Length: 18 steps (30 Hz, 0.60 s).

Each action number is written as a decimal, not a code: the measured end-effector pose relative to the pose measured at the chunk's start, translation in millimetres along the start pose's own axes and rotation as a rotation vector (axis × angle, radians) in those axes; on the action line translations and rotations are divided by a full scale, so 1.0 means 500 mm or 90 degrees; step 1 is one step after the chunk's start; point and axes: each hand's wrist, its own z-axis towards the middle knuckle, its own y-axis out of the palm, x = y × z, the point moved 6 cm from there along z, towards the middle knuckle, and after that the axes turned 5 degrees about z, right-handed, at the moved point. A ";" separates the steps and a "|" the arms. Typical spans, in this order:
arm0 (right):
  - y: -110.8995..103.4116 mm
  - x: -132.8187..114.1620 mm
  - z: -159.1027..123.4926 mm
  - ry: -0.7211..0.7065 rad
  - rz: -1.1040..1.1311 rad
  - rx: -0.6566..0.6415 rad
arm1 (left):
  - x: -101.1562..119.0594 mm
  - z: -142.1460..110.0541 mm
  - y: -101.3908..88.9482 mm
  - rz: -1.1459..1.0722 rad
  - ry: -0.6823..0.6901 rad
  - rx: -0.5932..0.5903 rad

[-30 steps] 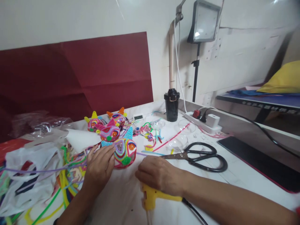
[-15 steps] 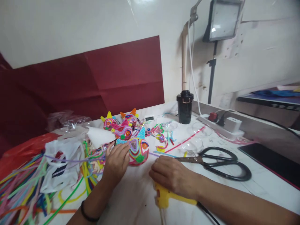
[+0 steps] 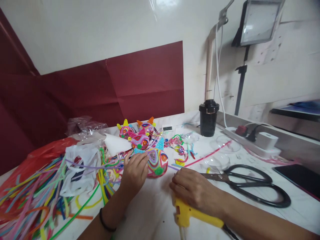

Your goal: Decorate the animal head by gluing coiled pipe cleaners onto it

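My left hand (image 3: 135, 170) lies against the near left side of a colourful fish-shaped craft piece (image 3: 158, 163), coiled from fuzzy pipe cleaners, with a blue fin, orange eye and green spot. Its fingers are bent over the piece. My right hand (image 3: 192, 186) is curled closed above a yellow glue gun (image 3: 186, 213), hiding the nozzle. What its fingertips pinch is hidden. A purple pipe cleaner (image 3: 86, 165) stretches in from the left towards my left hand; a purple strip also shows beside my right fingers. Black-handled scissors (image 3: 250, 183) lie right of that hand.
Several similar craft pieces (image 3: 140, 140) stand behind. Loose pipe cleaners (image 3: 32, 196) and a white plastic bag (image 3: 82, 173) cover the left. A black cup (image 3: 209, 120), clear domes (image 3: 217, 161), a power strip (image 3: 260, 146) and a phone (image 3: 300, 180) are on the right.
The view has swung slightly left, so everything sits further right and a little lower. Both hands keep about the same places relative to the craft piece and glue gun.
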 end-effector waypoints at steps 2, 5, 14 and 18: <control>0.003 0.001 -0.002 0.004 0.005 -0.009 | -0.001 -0.001 0.000 -0.004 -0.003 0.001; 0.007 0.001 -0.004 0.007 0.013 -0.007 | 0.001 -0.002 -0.001 -0.013 -0.004 0.002; 0.009 0.003 0.001 0.033 0.049 -0.020 | 0.004 -0.009 -0.006 -0.026 0.011 -0.003; 0.007 0.008 0.003 0.016 0.022 0.040 | 0.001 -0.007 -0.013 -0.011 0.002 0.000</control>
